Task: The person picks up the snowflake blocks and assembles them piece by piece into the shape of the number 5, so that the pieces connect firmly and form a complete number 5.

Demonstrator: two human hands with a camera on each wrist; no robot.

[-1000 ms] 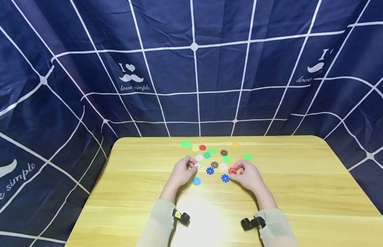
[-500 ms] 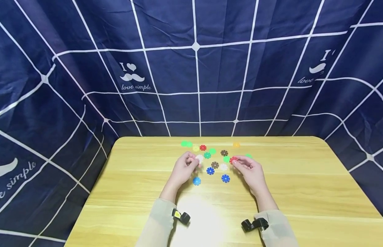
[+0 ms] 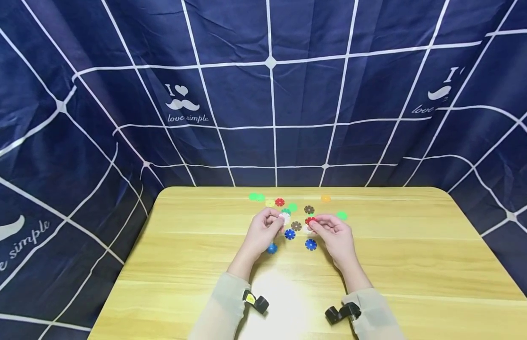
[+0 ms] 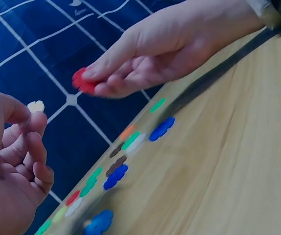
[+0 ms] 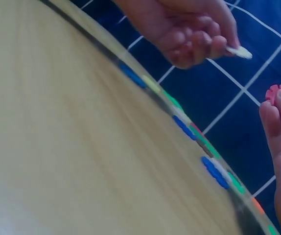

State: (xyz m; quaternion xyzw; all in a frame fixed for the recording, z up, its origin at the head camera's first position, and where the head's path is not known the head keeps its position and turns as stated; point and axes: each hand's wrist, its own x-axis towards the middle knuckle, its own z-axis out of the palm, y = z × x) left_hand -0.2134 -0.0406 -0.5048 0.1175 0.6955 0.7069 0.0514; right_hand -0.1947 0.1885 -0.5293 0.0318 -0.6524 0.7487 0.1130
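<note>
My left hand (image 3: 261, 231) pinches a white notched plastic disc (image 3: 285, 217) between thumb and forefinger. Facing it, my right hand (image 3: 337, 238) grips a red notched disc (image 3: 310, 220) by its edge. Both wrist views show the held discs raised above the table, with a gap between them; the red disc (image 4: 82, 81) and the white disc (image 5: 242, 52) stand out against the dark cloth. Under the hands lie a dark blue disc (image 3: 290, 234) and a brown disc (image 3: 296, 226). A light blue disc (image 3: 272, 248) sits just below my left hand.
Several more discs lie scattered toward the back of the wooden table (image 3: 416, 264), among them a red one (image 3: 280, 202), an orange one (image 3: 326, 199) and green ones (image 3: 341, 216). Dark blue cloth (image 3: 238, 104) with white lines hangs behind and beside the table.
Both discs have been lifted off the table. My left hand has moved right with the white disc and my right hand left with the red one, narrowing the gap.
</note>
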